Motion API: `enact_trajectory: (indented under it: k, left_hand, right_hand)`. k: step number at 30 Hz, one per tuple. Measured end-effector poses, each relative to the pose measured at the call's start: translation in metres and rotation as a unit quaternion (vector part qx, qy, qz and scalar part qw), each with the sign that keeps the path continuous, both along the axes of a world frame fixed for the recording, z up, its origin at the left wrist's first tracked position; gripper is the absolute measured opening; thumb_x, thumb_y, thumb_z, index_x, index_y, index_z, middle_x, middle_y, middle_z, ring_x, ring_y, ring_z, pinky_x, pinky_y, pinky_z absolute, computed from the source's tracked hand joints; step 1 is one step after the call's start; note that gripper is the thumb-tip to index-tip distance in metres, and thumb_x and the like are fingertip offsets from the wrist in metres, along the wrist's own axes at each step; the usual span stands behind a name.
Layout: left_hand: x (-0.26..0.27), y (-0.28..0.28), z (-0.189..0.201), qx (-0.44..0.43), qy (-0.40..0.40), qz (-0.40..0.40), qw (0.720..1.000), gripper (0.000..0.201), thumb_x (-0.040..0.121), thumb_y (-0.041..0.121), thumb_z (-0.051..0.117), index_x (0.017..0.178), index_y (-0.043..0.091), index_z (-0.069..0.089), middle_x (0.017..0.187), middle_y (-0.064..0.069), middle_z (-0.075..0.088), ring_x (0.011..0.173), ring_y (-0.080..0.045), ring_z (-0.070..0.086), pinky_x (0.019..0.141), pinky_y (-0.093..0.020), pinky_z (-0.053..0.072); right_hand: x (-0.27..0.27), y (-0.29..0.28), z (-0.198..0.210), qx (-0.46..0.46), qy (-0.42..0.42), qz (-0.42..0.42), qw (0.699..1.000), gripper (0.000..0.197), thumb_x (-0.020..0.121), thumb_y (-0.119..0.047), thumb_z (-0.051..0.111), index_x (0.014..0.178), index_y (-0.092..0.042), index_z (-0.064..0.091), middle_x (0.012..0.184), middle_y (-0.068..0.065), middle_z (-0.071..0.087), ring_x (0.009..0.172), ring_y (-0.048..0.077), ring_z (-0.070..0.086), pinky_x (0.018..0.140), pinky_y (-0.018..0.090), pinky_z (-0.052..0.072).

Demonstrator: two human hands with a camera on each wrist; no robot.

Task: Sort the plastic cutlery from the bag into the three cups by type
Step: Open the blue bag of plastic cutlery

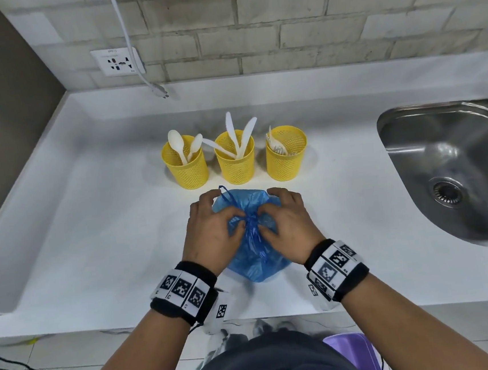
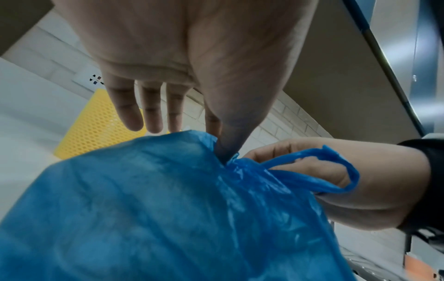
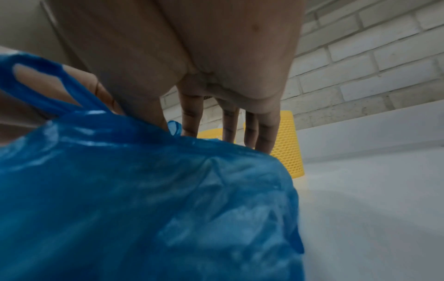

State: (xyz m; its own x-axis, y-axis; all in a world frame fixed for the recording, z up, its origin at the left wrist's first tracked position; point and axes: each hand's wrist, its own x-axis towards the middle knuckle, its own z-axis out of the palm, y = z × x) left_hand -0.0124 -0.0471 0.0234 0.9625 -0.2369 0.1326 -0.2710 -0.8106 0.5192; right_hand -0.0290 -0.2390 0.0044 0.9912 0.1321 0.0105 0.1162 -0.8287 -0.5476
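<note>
From the head view, I had both hands on the blue bag (image 1: 256, 261), which sat on the white table (image 1: 93, 244) at 6 o'clock from the three yellow cups. My left hand (image 1: 211, 232) and right hand (image 1: 291, 225) each pinched the bag's gathered neck. I counted two spoons in the left cup (image 1: 186, 166), three knives in the middle cup (image 1: 236, 161) and forks, too bunched to count, in the right cup (image 1: 286, 154). I judged the sorting largely done; whether cutlery remained inside, I could not tell.

From the left wrist, my thumb pressed into the knot while the other fingers (image 2: 129, 114) hung straight; one handle loop (image 2: 336, 171) stood free.

From the right wrist, my thumb dug into the neck, the remaining fingers (image 3: 264, 133) resting on the plastic.
</note>
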Motion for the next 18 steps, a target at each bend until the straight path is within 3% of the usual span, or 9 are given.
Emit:
enact_trajectory:
  k: [6,10,12,15,18]
  left_hand:
    - [0.002,-0.003,-0.003,-0.04,-0.004,0.018,0.999,0.013,0.084,0.023,0.081,0.098,0.026,0.081,0.137,-0.01,0.053,0.119,-0.031,0.051,0.101,-0.027,0.035]
    - [0.003,0.005,0.003,-0.102,-0.004,0.035,0.994,0.01,0.085,0.023,0.081,0.095,0.026,0.08,0.132,-0.008,0.054,0.116,-0.025,0.055,0.102,-0.032,0.043]
    - [0.004,0.014,0.005,-0.127,-0.001,0.055,0.99,0.008,0.087,0.025,0.08,0.095,0.027,0.08,0.131,-0.005,0.054,0.117,-0.016,0.055,0.103,-0.028,0.043]
    - [0.006,0.032,0.005,-0.15,0.009,0.086,0.985,0.008,0.088,0.028,0.079,0.096,0.031,0.079,0.13,0.001,0.053,0.122,-0.008,0.053,0.103,-0.033,0.048]
    - [0.005,0.047,0.005,-0.181,0.039,0.124,0.975,0.015,0.089,0.022,0.078,0.092,0.036,0.075,0.128,0.001,0.054,0.115,-0.008,0.058,0.087,-0.02,0.049]
  right_hand:
    - [0.001,0.003,0.004,0.028,-0.025,-0.034,0.999,0.006,0.09,-0.018,0.067,0.094,-0.018,0.071,0.137,0.009,0.051,0.126,0.034,0.042,0.104,0.05,0.042]
    - [-0.002,-0.008,0.008,0.035,-0.053,-0.049,0.997,0.006,0.09,-0.013,0.065,0.092,-0.015,0.07,0.134,0.011,0.054,0.12,0.037,0.046,0.1,0.049,0.045]
    - [-0.005,-0.018,0.009,0.035,-0.062,-0.057,0.996,0.008,0.091,-0.011,0.064,0.095,-0.013,0.071,0.132,0.012,0.055,0.118,0.039,0.047,0.099,0.048,0.045]
    - [-0.011,-0.037,0.008,0.039,-0.069,-0.077,0.994,0.008,0.091,-0.009,0.066,0.096,-0.013,0.071,0.13,0.011,0.055,0.116,0.037,0.047,0.098,0.038,0.04]
    - [-0.018,-0.057,0.004,0.046,-0.064,-0.113,0.991,0.009,0.09,-0.008,0.069,0.094,-0.016,0.07,0.126,0.007,0.055,0.114,0.034,0.049,0.097,0.029,0.032]
